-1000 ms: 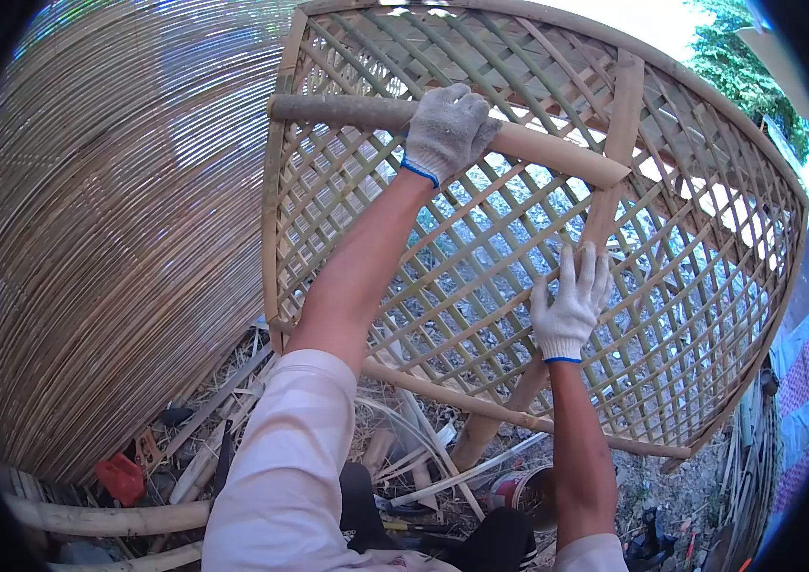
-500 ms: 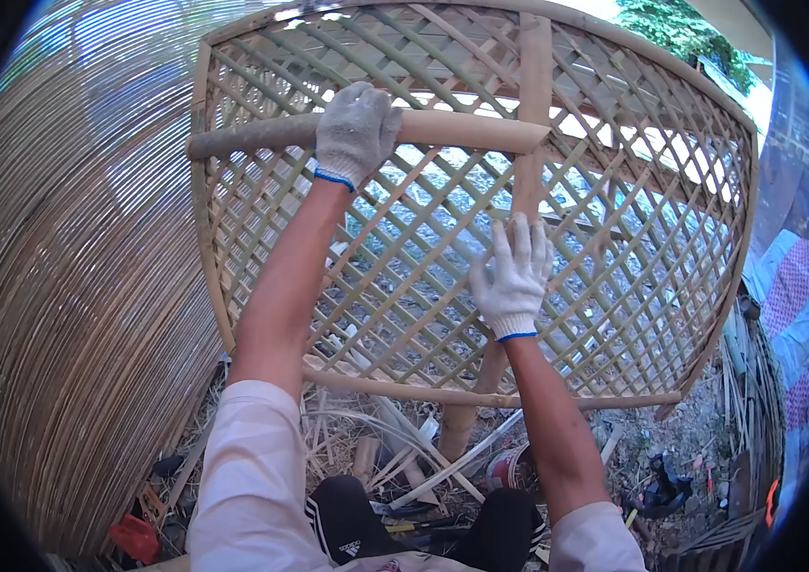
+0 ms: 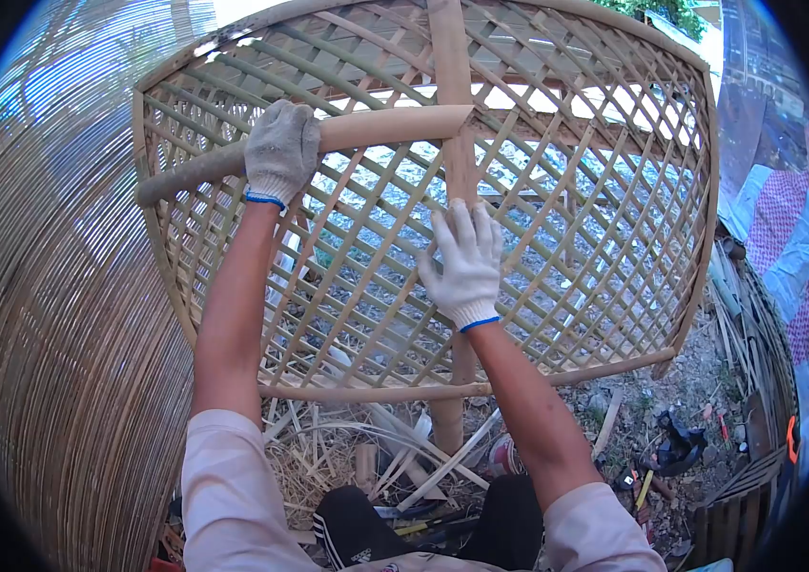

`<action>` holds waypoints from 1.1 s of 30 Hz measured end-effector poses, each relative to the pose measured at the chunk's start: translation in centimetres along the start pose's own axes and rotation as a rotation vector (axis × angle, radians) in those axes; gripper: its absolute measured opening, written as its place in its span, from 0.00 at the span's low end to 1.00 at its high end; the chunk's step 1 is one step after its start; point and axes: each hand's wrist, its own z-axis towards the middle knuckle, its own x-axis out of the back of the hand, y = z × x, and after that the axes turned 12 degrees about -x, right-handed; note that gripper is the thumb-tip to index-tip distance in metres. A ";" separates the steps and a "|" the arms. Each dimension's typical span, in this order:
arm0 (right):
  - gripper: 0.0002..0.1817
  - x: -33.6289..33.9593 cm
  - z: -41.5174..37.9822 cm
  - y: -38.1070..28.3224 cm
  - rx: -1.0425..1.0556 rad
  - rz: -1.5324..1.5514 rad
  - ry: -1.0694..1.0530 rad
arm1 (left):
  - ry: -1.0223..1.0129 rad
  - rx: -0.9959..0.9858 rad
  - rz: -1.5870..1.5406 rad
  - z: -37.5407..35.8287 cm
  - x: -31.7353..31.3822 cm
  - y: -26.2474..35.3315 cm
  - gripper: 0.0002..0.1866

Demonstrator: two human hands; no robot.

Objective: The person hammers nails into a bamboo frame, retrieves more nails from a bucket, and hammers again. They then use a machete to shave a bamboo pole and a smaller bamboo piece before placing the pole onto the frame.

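A bamboo lattice panel (image 3: pixel 376 286) with a rounded frame stands upright before me. Across its upper left part lies a thick bamboo pole (image 3: pixel 395 127), its right end against the panel's vertical bamboo post (image 3: pixel 454 71). My left hand (image 3: pixel 282 153), in a grey-white knit glove with a blue cuff, is closed around this pole. Lower down, my right hand (image 3: pixel 466 272) wears a similar glove and rests with fingers spread over the vertical post. Its palm is hidden from view.
A curved screen of thin bamboo strips (image 3: pixel 61 334) rises at left. Bamboo offcuts and shavings (image 3: pixel 318 448) litter the ground near my knees. A black object (image 3: pixel 679 443) lies at right, below a patterned cloth (image 3: pixel 774 224) and a bundle of strips (image 3: pixel 757 324).
The panel, pole and both hands appear farther left and tilted in view, as the camera has turned. My hands keep about the same places on the pole and post.
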 end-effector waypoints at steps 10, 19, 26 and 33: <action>0.35 -0.2 0.0 0.2 -0.005 0.007 0.014 | 0.022 -0.013 0.059 -0.7 -0.7 -0.5 0.08; 0.34 0.0 0.1 0.1 -0.014 -0.020 -0.003 | 0.014 -0.033 0.048 -0.3 -0.3 -0.4 0.07; 0.34 -0.4 -0.1 0.4 -0.008 -0.020 0.018 | 0.023 -0.019 0.045 -0.2 -0.3 -0.1 0.06; 0.35 0.0 0.1 0.1 -0.023 -0.026 -0.020 | 0.003 -0.048 0.040 -0.2 -0.1 -0.2 0.06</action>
